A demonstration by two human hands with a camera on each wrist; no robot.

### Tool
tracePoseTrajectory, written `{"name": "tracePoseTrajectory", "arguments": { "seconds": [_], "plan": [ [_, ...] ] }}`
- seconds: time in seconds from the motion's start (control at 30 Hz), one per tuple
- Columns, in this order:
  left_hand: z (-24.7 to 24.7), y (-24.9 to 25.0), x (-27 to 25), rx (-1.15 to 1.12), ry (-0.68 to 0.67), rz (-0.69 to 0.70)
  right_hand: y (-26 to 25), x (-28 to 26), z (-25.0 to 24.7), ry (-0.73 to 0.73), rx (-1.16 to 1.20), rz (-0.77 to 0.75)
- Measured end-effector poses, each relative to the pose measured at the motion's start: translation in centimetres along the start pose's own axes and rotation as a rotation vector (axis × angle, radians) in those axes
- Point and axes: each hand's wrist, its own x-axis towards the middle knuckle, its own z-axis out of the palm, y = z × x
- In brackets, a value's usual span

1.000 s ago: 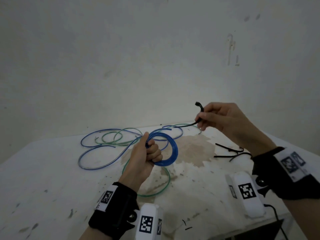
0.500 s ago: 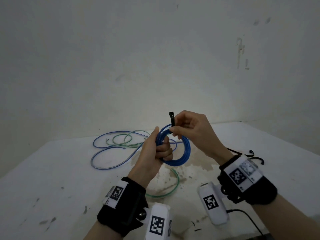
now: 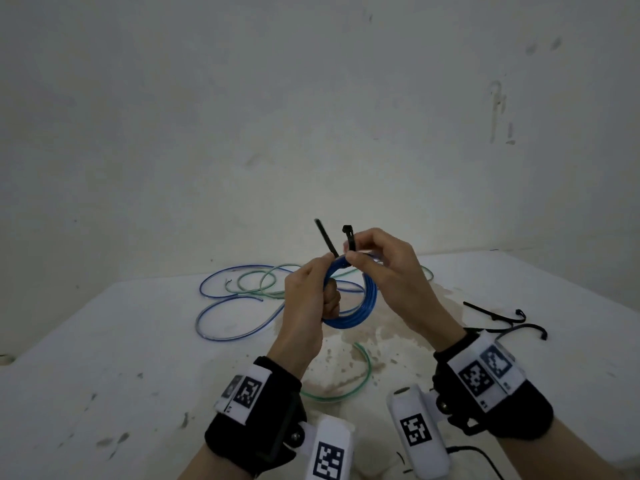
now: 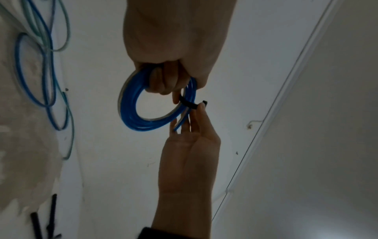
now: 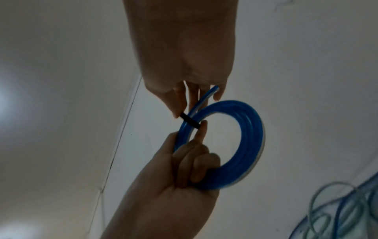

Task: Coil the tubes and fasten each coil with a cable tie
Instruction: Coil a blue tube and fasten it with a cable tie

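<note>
Both hands are raised above the desk [image 3: 104, 341], over its middle. By the left hand [image 3: 308, 299] the blue coil [image 3: 363, 306] is gripped, three fingers curled through its opening and round its turns, as seen from the right wrist view; the forefinger is stretched up along the coil and touches the black tie [image 3: 350, 241]. By the right hand [image 3: 388, 271] the tie is pinched just below its head, between thumb and fingertips. The tie is looped across the turns of the coil: in the wrist views a black band lies over the blue tube between the fingertips of the two hands. In the head view two ends stand above the hands, the head end upright at the right and the plain tail [image 3: 326, 242] tilted to the left. They are apart, not joined. One loose end of the blue tube runs along the right hand's fingers.

Loose tubes [image 3: 242, 289], blue and green, lie in wide loops toward the far edge of the desk, left of the hands. A green tube [image 3: 360, 382] curves on the stained patch near the middle, below the coil. Spare ties [image 3: 502, 317] lie toward the right edge, well apart from the hands. Marker bands are worn on both wrists.
</note>
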Motion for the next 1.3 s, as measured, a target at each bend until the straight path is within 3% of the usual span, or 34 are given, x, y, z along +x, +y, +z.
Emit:
{"name": "tracePoseTrajectory", "arguments": {
  "seconds": [0.1, 0.2, 0.57, 0.67, 0.83, 1.3],
  "plan": [
    [0.1, -0.1, -0.6, 0.147, 0.004, 0.163, -0.2, -0.3, 1.1, 0.097, 0.195, 0.111],
    [0.3, -0.1, -1.1, 0.245, -0.01, 0.253, -0.1, -0.6, 1.8, 0.157, 0.238, 0.089],
    [-0.1, 0.2, -1.1, 0.269, 0.125, 0.256, 0.2, -1.3, 3.9, 0.182, -0.128, -0.175],
    [-0.8, 0.3, -0.7, 0.392, 0.143, 0.344, 0.0, -1.5, 4.0, 0.174, -0.037, -0.125],
    [-1.0, 0.6, -0.8, 0.727, 0.043, 0.462, -0.6, -2.1, 3.9, 0.271, 0.134, -0.033],
    [-0.7, 0.8, -1.9, 0.834, 0.083, 0.511, -1.2, -2.5, 4.3, 0.348, 0.189, -0.051]
  ]
}}
